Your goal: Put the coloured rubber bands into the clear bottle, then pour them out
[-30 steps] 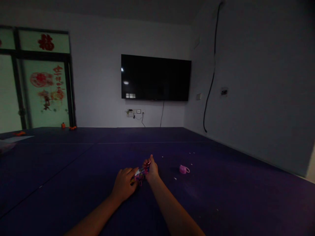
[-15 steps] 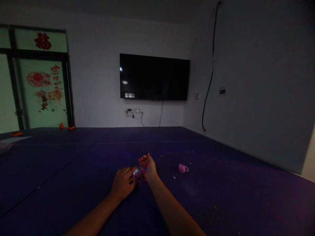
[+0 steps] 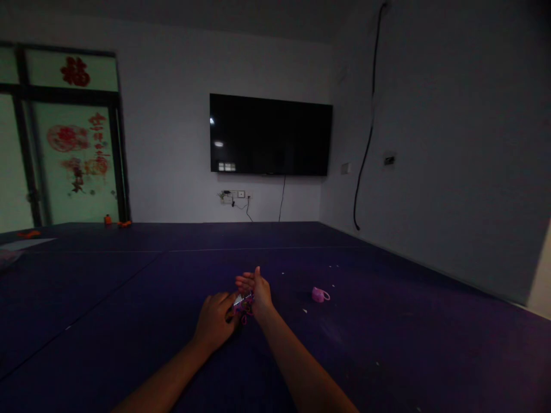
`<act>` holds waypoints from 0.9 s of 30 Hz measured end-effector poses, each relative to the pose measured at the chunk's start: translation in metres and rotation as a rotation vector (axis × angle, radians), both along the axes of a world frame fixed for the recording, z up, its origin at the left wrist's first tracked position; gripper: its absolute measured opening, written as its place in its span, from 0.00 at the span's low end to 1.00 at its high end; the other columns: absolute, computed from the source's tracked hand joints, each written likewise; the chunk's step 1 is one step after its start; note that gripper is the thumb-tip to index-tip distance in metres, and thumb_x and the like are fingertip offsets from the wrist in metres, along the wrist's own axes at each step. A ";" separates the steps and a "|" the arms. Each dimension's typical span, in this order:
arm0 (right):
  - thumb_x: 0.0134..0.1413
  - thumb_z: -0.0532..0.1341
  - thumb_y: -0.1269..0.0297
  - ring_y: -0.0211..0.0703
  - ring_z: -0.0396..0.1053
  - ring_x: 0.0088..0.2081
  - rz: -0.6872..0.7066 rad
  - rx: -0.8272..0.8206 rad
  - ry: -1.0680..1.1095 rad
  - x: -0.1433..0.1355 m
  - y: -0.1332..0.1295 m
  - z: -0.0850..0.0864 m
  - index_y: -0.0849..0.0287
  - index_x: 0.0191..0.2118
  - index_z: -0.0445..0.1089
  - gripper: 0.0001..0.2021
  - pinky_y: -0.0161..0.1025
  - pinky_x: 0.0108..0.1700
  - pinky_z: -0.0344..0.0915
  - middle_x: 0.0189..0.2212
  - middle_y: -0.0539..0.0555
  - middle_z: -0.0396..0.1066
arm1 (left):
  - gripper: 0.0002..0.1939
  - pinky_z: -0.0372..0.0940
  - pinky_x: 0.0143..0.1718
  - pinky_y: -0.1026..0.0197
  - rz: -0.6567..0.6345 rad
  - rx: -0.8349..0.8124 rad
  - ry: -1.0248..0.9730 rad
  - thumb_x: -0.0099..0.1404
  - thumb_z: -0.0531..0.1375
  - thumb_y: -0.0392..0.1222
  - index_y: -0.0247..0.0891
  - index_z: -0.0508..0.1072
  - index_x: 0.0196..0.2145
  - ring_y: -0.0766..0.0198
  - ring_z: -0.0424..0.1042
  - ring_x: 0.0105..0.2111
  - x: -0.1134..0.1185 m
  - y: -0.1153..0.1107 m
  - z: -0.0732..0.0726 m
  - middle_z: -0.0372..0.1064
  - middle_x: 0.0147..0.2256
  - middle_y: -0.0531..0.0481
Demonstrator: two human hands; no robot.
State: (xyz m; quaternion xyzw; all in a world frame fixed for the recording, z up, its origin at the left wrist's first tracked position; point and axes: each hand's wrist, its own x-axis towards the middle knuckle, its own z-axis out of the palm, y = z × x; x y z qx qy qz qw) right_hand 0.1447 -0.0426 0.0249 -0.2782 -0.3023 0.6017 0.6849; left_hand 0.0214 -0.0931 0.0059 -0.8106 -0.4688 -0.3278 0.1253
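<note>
My left hand (image 3: 215, 318) is wrapped round a small, shiny, clear container (image 3: 238, 300), low over the dark blue tabletop. Most of it hides behind my fingers. Thin coloured loops, pink and yellow among them and resembling small hair elastics (image 3: 244, 314), bunch between the container and my right palm. My right hand (image 3: 260, 295) is turned sideways with thumb up and fingers stretched out to the left, its palm against the bunch. Whether some loops lie inside the container I cannot tell. A pink lid with a ring-shaped loop (image 3: 318, 295) sits apart, to the right.
White scraps (image 3: 305, 311) dot the dark blue tabletop (image 3: 387, 332). Orange objects (image 3: 124, 223) lie along the far left edge, near a white sheet (image 3: 28, 244). A television (image 3: 271, 135) hangs on the far wall, and a black cable (image 3: 365, 152) hangs at the right.
My right hand has shifted slightly left, its fingers now stretched over the loops rather than curled. My left hand and the pink lid have stayed in place.
</note>
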 end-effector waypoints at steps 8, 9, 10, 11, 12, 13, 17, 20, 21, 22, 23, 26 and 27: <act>0.48 0.60 0.43 0.42 0.71 0.21 -0.055 0.043 -0.036 -0.002 0.003 -0.005 0.63 0.24 0.69 0.23 0.34 0.23 0.63 0.21 0.59 0.74 | 0.15 0.60 0.37 0.57 -0.030 0.066 0.008 0.57 0.58 0.39 0.41 0.72 0.44 0.57 0.69 0.36 -0.001 0.000 0.000 0.71 0.35 0.47; 0.48 0.60 0.43 0.42 0.71 0.21 -0.053 0.048 -0.041 -0.002 0.004 -0.005 0.63 0.24 0.69 0.23 0.34 0.23 0.62 0.21 0.59 0.74 | 0.15 0.60 0.37 0.57 -0.033 0.067 0.008 0.58 0.57 0.39 0.40 0.72 0.44 0.57 0.69 0.36 -0.001 0.000 0.000 0.71 0.35 0.47; 0.48 0.60 0.42 0.42 0.71 0.21 -0.050 0.049 -0.048 -0.002 0.005 -0.006 0.63 0.24 0.69 0.24 0.34 0.22 0.62 0.20 0.58 0.73 | 0.15 0.60 0.37 0.57 -0.033 0.066 0.009 0.58 0.57 0.39 0.40 0.72 0.44 0.57 0.69 0.36 -0.001 0.000 0.000 0.71 0.35 0.47; 0.48 0.59 0.42 0.42 0.71 0.21 -0.044 0.049 -0.057 -0.002 0.005 -0.006 0.63 0.24 0.69 0.24 0.34 0.22 0.62 0.20 0.58 0.73 | 0.15 0.60 0.37 0.57 -0.032 0.064 0.010 0.58 0.57 0.38 0.40 0.72 0.44 0.57 0.69 0.36 0.000 0.000 0.000 0.71 0.35 0.47; 0.48 0.59 0.41 0.42 0.70 0.21 -0.037 0.049 -0.068 -0.002 0.006 -0.007 0.63 0.24 0.69 0.25 0.34 0.23 0.61 0.19 0.58 0.73 | 0.15 0.60 0.37 0.57 -0.028 0.061 0.008 0.58 0.57 0.38 0.40 0.72 0.44 0.57 0.69 0.36 0.000 0.000 -0.001 0.71 0.35 0.47; 0.48 0.58 0.41 0.42 0.70 0.21 -0.028 0.049 -0.078 -0.002 0.006 -0.007 0.63 0.24 0.70 0.25 0.34 0.23 0.61 0.19 0.58 0.73 | 0.15 0.60 0.37 0.57 -0.025 0.059 0.004 0.57 0.57 0.38 0.40 0.72 0.44 0.57 0.69 0.36 0.000 0.000 -0.001 0.71 0.35 0.47; 0.48 0.56 0.38 0.42 0.70 0.22 0.015 0.069 -0.109 -0.003 0.005 -0.007 0.63 0.24 0.71 0.28 0.34 0.24 0.61 0.20 0.59 0.73 | 0.16 0.60 0.37 0.57 -0.026 0.068 -0.028 0.57 0.57 0.38 0.41 0.72 0.44 0.57 0.69 0.36 -0.001 0.001 -0.002 0.71 0.34 0.47; 0.49 0.53 0.37 0.41 0.70 0.23 0.061 0.089 -0.127 -0.004 0.003 -0.005 0.64 0.25 0.73 0.30 0.34 0.25 0.62 0.22 0.60 0.74 | 0.16 0.61 0.37 0.56 -0.028 0.073 -0.041 0.58 0.56 0.39 0.39 0.72 0.45 0.56 0.69 0.36 -0.002 0.002 -0.002 0.71 0.34 0.46; 0.50 0.52 0.37 0.41 0.70 0.23 0.082 0.096 -0.136 -0.004 0.002 -0.005 0.64 0.25 0.73 0.31 0.34 0.26 0.62 0.22 0.60 0.75 | 0.16 0.61 0.37 0.55 -0.027 0.073 -0.044 0.58 0.56 0.39 0.39 0.72 0.45 0.55 0.69 0.36 -0.002 0.002 -0.002 0.72 0.34 0.46; 0.51 0.51 0.37 0.41 0.70 0.23 0.102 0.101 -0.145 -0.005 0.001 -0.005 0.64 0.25 0.74 0.31 0.34 0.26 0.62 0.23 0.61 0.75 | 0.16 0.61 0.37 0.55 -0.025 0.076 -0.047 0.58 0.56 0.39 0.38 0.72 0.45 0.55 0.69 0.36 -0.002 0.003 -0.002 0.72 0.35 0.45; 0.52 0.51 0.37 0.41 0.70 0.23 0.121 0.103 -0.153 -0.006 0.000 -0.004 0.64 0.25 0.74 0.32 0.34 0.26 0.62 0.23 0.61 0.75 | 0.16 0.61 0.37 0.55 -0.026 0.080 -0.052 0.58 0.56 0.39 0.38 0.72 0.45 0.55 0.69 0.36 -0.003 0.003 -0.003 0.72 0.35 0.45; 0.53 0.50 0.37 0.42 0.71 0.25 0.159 0.114 -0.155 -0.008 -0.001 -0.003 0.64 0.25 0.75 0.32 0.35 0.28 0.63 0.24 0.62 0.75 | 0.16 0.62 0.39 0.54 -0.036 0.101 -0.080 0.57 0.56 0.37 0.39 0.72 0.45 0.55 0.70 0.37 -0.004 0.005 -0.005 0.72 0.36 0.45; 0.53 0.50 0.37 0.43 0.71 0.25 0.167 0.118 -0.150 -0.009 -0.002 -0.003 0.64 0.25 0.75 0.33 0.36 0.29 0.64 0.24 0.62 0.75 | 0.16 0.62 0.39 0.53 -0.038 0.107 -0.093 0.57 0.55 0.37 0.39 0.72 0.44 0.55 0.70 0.38 -0.004 0.006 -0.005 0.72 0.37 0.45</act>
